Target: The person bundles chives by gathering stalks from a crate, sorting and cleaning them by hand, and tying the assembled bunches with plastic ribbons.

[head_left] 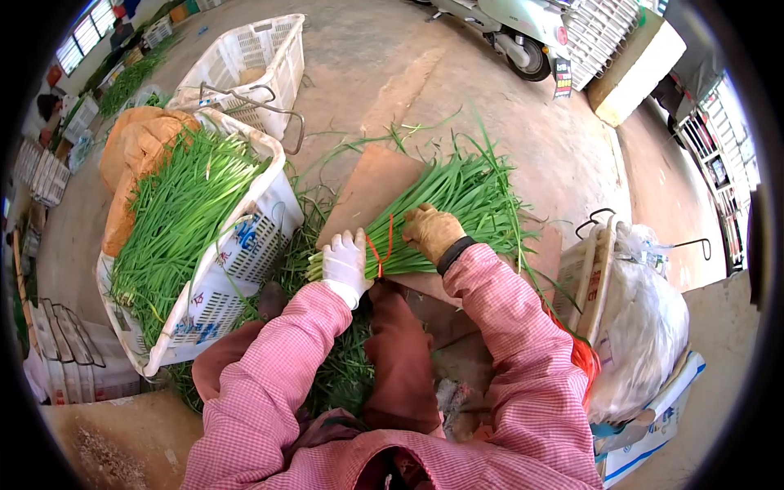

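A bunch of garlic chives (445, 192) lies across a brown board (363, 186) in front of me, its pale stalk ends to the left. An orange-red tie (379, 252) runs round the stalks, with one end standing up. My left hand (345, 260), in a thin white glove, grips the bunch near the stalk ends, left of the tie. My right hand (435, 234), in a tan work glove, has its fingers curled on the bunch right of the tie. Whether it also holds part of the tie is hidden.
At left stands a white crate (282, 200) heaped with chives, an orange cloth (135, 151) over its side. Behind it is another white crate (286, 61). A crate with clear plastic (645, 318) stands at right. A scooter (523, 37) is parked at the back.
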The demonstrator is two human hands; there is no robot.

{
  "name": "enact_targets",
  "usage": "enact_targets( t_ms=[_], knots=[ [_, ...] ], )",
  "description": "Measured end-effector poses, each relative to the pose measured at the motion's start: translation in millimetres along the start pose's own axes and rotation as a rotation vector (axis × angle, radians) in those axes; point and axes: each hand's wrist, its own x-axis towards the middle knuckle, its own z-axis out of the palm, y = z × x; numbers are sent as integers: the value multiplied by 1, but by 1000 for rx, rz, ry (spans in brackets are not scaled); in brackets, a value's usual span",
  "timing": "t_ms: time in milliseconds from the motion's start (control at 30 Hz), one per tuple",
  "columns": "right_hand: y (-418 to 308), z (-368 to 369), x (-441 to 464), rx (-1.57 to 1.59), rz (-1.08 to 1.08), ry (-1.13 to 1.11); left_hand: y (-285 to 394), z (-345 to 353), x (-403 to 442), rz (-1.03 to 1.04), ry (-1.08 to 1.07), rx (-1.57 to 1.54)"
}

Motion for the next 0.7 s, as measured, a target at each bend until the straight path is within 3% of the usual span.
enact_targets(
  t_ms=[67,133,200,267,300,367,400,433,467,533,633,700],
  knots=[
    [-27,-7,-8,-118,219,-147,1,0,0,-26,-4,-18],
    [-59,-7,-34,-82,181,-131,-1,-1,2,-28,-28,-31],
    [-81,-21,-76,155,-71,-175,-2,-2,2,-29,-52,-49],
    [-71,-13,-95,684,-205,-541,0,-3,2,-27,-61,-31],
    [-63,-12,-97,815,-149,-586,1,-2,1,-32,-57,-39],
    [-52,-17,-72,461,20,235,2,2,-1,-23,-43,-11],
    [-39,-7,-54,358,276,272,2,3,-3,-24,-24,17],
    [-31,-10,-35,240,164,392,3,2,-5,-26,-22,0],
    [-26,-2,-19,238,161,401,3,3,-5,-26,-13,5],
    [-28,12,7,-23,184,185,4,9,-6,-29,36,14],
    [-43,0,11,-142,366,102,3,8,-3,-26,23,16],
    [-51,-4,-8,-108,337,11,2,8,-6,-17,-5,2]
  ],
)
